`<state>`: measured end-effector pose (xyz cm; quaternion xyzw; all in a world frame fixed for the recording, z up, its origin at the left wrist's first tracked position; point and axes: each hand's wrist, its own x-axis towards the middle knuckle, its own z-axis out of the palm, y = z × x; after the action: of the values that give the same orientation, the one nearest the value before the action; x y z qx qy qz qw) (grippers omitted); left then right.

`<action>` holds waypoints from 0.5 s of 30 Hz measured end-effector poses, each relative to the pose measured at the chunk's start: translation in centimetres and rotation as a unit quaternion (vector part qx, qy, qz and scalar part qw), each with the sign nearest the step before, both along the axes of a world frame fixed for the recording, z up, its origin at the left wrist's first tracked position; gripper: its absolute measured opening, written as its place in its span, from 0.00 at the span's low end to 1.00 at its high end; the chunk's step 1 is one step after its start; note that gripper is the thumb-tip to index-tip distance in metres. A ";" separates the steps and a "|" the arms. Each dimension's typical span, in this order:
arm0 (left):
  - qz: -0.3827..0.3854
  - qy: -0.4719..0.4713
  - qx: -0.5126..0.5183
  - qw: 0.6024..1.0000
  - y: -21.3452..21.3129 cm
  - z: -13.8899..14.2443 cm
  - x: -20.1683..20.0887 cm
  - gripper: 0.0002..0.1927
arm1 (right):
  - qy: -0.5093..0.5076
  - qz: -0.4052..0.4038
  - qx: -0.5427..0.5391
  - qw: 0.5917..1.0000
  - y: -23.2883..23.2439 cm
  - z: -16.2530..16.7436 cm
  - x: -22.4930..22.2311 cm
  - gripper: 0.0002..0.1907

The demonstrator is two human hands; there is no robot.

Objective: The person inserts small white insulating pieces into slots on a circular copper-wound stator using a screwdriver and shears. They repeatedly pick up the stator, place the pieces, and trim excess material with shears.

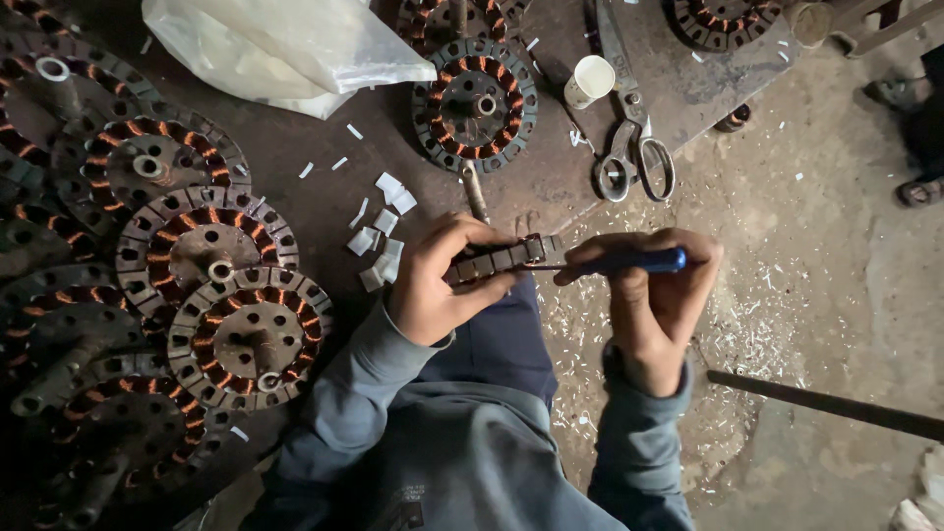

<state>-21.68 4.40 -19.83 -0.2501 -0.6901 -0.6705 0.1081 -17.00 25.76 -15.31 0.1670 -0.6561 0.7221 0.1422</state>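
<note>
Gripping a stator [501,259] edge-on in left hand [433,290], poking slots with blue-handled tool [629,262] clenched in right hand [654,300], wound stators [206,241] piling up left.

Stator [503,258] in the left hand [438,285]: mostly covered by fingers, only its slotted edge shows. Screwdriver [629,262]: tip hidden at the stator, handle partly inside the right hand [654,295]. Plastic bag [280,49], top stators [723,20] and metal rod [836,405]: cut by frame edges.

wound stators [211,246] are stacked at left. scissors [629,138], a white cup [590,81], a plastic bag [285,44] and paper slips [383,236] are laid nearby.
</note>
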 end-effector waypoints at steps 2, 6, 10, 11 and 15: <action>0.002 0.016 -0.013 1.000 0.0 -0.1 0.0 0.17 | 0.021 -0.009 -0.056 0.998 0.0 -1.8 -0.2 0.12; 0.013 0.006 -0.010 1.000 0.2 -0.2 0.2 0.16 | 0.027 -0.022 -0.121 0.992 0.1 -4.0 -0.7 0.12; 0.007 0.011 -0.013 1.000 0.5 -0.1 0.3 0.16 | 0.092 -0.025 -0.079 0.992 1.2 -2.8 -0.6 0.13; 0.006 0.012 -0.016 1.000 0.4 -0.1 0.4 0.16 | 0.103 -0.050 -0.084 0.990 1.3 -2.1 -0.1 0.11; 0.016 0.007 -0.010 1.000 0.3 0.0 0.5 0.16 | 0.102 -0.139 -0.081 0.982 1.5 -0.4 0.8 0.12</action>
<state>-21.15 4.67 -19.85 -0.2450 -0.6999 -0.6599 0.1212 -16.24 27.24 -15.66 0.1353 -0.5946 0.7249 0.3205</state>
